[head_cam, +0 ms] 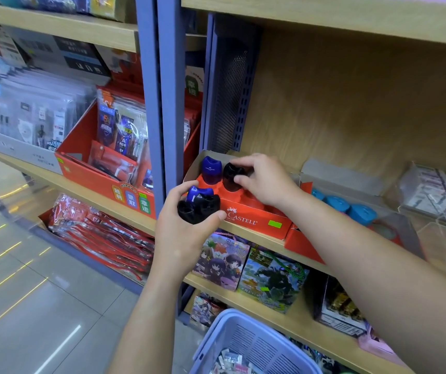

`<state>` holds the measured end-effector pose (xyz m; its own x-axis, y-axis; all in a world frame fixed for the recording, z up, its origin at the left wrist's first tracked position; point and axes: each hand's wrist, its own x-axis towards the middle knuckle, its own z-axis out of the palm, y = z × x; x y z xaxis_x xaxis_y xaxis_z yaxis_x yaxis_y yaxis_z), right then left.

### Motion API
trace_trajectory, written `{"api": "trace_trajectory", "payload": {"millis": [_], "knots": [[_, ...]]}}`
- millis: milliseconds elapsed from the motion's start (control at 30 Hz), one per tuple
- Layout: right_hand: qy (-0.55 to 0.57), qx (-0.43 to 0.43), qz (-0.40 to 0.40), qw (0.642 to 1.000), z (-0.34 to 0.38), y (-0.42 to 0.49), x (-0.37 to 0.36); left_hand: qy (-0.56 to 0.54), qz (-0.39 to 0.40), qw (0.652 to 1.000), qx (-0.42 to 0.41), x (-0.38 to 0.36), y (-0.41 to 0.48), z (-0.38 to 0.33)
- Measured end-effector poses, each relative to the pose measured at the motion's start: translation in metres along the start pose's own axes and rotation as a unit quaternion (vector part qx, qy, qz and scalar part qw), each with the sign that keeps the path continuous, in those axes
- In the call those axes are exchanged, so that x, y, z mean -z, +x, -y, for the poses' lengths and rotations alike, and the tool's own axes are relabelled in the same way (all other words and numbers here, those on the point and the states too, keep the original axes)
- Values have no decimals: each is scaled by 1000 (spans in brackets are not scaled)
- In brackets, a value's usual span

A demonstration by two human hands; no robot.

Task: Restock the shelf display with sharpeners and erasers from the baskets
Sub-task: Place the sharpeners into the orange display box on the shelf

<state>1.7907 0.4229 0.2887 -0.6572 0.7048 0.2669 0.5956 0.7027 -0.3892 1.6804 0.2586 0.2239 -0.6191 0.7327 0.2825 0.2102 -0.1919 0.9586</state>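
Note:
A red sharpener display box (254, 215) sits on the wooden shelf (246, 233), left of centre. One blue sharpener (211, 170) stands upright in its back left slot. My right hand (265, 179) pinches a black sharpener (232, 176) that stands in the slot beside the blue one. My left hand (186, 228) holds a bunch of sharpeners (199, 203), black and blue, just in front of the box's left end.
A lilac basket (254, 344) with small packets stands on the floor below. Round blue sharpeners (351, 207) lie in a second red tray to the right. A clear acrylic box (442, 211) is at far right. Card boxes fill the lower shelf; a blue upright (159, 103) divides the bays.

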Motion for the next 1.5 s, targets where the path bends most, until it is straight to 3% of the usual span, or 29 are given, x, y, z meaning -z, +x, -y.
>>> {"api": "trace_trajectory", "payload": {"millis": [67, 167, 200, 300, 367, 567, 867, 1067, 1233, 1400, 1500], "knots": [[13, -2, -20, 1000, -1, -8, 3, -2, -1, 1000, 3, 0, 0, -1], [83, 12, -138, 987, 3, -34, 14, -6, -2, 1000, 0, -1, -2, -5], [122, 11, -136, 983, 6, -46, 16, -10, -1, 1000, -2, -2, -2, -6], [275, -16, -15, 961, 21, -74, 16, -6, 8, 1000, -15, -8, -6, -10], [315, -27, 25, 948, 29, -82, 15, 0, 15, 1000, -26, -13, -8, -12], [347, -48, 33, 936, 29, -83, 21, -9, 36, 998, -41, -21, -14, -18], [453, -74, 52, 887, 16, -86, 23, -135, 34, 990, 3, -19, -11, -23], [429, -76, -38, 899, 9, -75, 26, -100, -7, 995, 24, -11, -4, -13], [297, -70, -116, 945, 12, -34, 23, -9, -7, 1000, 2, -3, 3, -5], [100, -32, -80, 991, 14, -8, 4, 15, -21, 1000, -14, 4, 4, -6], [64, -16, -60, 996, 13, -10, -3, 14, -37, 999, -12, 8, 4, -6]]}}
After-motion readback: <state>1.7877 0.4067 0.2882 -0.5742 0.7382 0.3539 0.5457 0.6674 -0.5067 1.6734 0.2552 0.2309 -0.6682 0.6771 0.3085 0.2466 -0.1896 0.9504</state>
